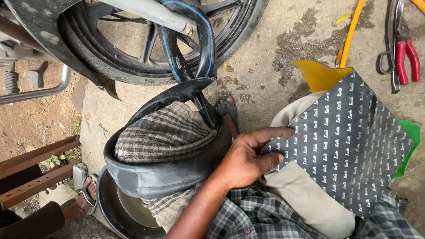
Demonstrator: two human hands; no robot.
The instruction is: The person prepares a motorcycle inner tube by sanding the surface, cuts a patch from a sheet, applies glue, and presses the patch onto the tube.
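Patch sheet (pixel 349 141), dark grey with rows of small white print and yellow and green sheets showing behind its edges, lies tilted across the person's lap on a beige cloth (pixel 305 199). One hand (pixel 248 159), which side I cannot tell, pinches the sheet's left edge between thumb and bent fingers; the other hand is out of view. Just left, a black inner tube (pixel 164 175) drapes over a checked-cloth knee, with a motorcycle wheel (pixel 146 53) above and red-handled pliers (pixel 405 53) on the concrete, well apart.
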